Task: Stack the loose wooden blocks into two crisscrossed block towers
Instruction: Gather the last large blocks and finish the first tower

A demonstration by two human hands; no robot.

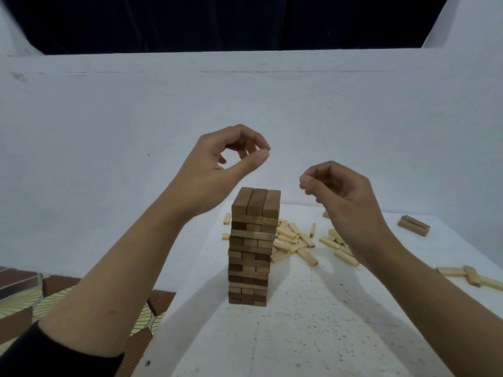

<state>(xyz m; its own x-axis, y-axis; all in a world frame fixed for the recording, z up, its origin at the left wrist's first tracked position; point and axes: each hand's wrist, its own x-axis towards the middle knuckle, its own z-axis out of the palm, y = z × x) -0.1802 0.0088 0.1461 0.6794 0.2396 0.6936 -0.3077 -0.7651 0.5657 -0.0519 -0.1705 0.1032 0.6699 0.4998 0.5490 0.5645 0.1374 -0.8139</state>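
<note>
Blocks (296, 243) partly hidden behind right arm; left hand (215, 170), right hand (340, 194) curled, empty.

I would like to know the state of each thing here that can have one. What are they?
block tower: upright, crisscrossed, touched by neither hand.
left hand: raised near the tower top, fingers curled, holding nothing.
right hand: raised near the tower top, fingers curled, holding nothing.
loose blocks: scattered on the table, not in a tower.
dark blocks: lying together at the far right, apart from the loose blocks.
</note>
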